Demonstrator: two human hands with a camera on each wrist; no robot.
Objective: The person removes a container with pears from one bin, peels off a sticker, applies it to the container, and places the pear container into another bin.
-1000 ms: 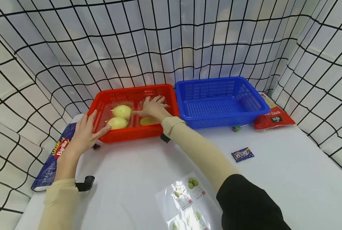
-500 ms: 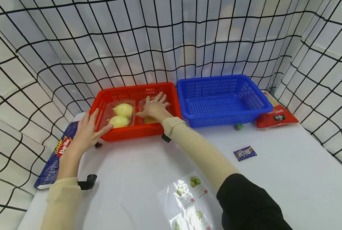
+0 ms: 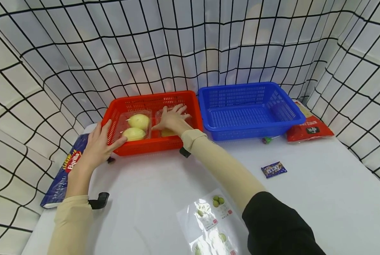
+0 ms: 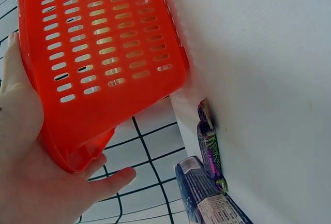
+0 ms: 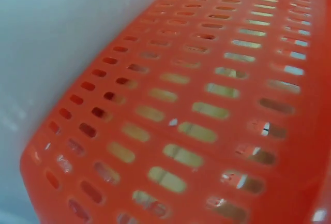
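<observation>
A red plastic basket [image 3: 164, 142] stands at the back left with two clear plastic containers in it. The left container [image 3: 121, 122] shows two pale yellow, rounded fruits [image 3: 139, 121]. My right hand [image 3: 174, 120] reaches over the front rim, its fingers spread over the right container [image 3: 159, 115]. That container is largely hidden by the hand, with some yellow showing below it. At the basket's front left corner my left hand [image 3: 95, 145] touches the rim, fingers along the left side and thumb toward the front. In the right wrist view the basket wall [image 5: 170, 120] hides the right hand.
A blue basket [image 3: 250, 132] stands right of the red one, beside a red bag [image 3: 311, 129] and a lollipop [image 3: 266, 140]. A small blue packet [image 3: 274, 170], clear printed bags [image 3: 206, 219], a Barilla spaghetti box [image 3: 60, 180] and a purple-wrapped candy [image 4: 209, 149] lie around. Black netting surrounds the table.
The head view has shifted slightly, moving the whole scene a little to the right and up. Both hands keep their places at the red basket.
</observation>
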